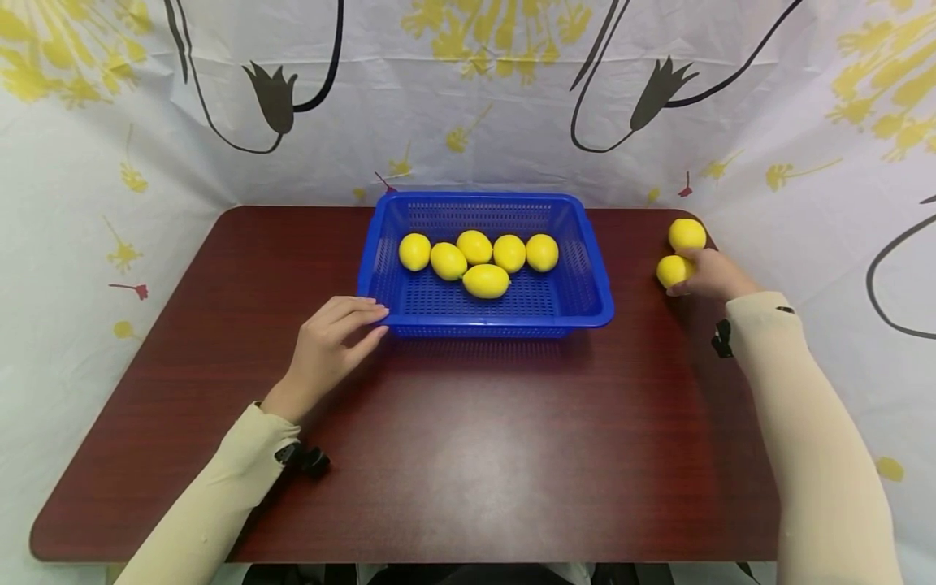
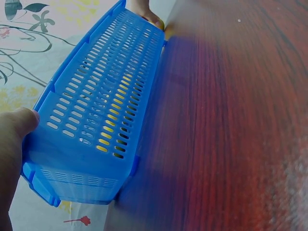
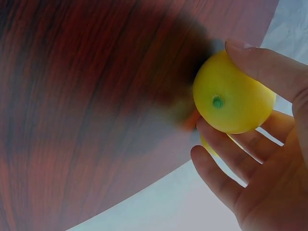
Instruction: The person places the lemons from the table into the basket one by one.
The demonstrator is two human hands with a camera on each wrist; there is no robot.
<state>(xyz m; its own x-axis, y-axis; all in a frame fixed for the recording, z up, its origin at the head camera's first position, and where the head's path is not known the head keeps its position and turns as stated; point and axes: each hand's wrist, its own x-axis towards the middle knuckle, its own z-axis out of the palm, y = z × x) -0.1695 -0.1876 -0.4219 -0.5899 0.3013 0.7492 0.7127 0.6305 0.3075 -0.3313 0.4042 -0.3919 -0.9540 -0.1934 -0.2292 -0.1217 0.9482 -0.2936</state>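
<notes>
Your left hand (image 1: 331,341) lies on the counter (image 1: 453,455) with its fingers nearly straight and relaxed, gripping nothing. The fingertips touch the near left corner of the blue basket (image 1: 592,280), which stands just beyond and to the right of that hand. In the left wrist view the basket's slotted wall (image 2: 103,108) fills the frame next to your thumb (image 2: 21,122), and yellow shows through the slots.

Inside the basket, ahead and to the right of your left hand, lie six lemons. Four sit in a rough row from the leftmost lemon (image 1: 414,251) to the rightmost lemon (image 1: 542,252), one more sits slightly behind that row, and the sixth lemon (image 1: 486,281) lies nearer to you, touching the row.

Well to the right of the basket, your right hand (image 1: 711,275) is at the far right corner of the counter. Its thumb and fingers are curled round the held lemon (image 1: 673,270); the right wrist view shows that lemon (image 3: 231,96) pinched between thumb and fingers, its green stem dot facing the camera. Whether it rests on the counter or is just clear of it, I cannot tell. Just beyond your right hand, another lemon (image 1: 687,234) lies on the counter, close to the held one.
</notes>
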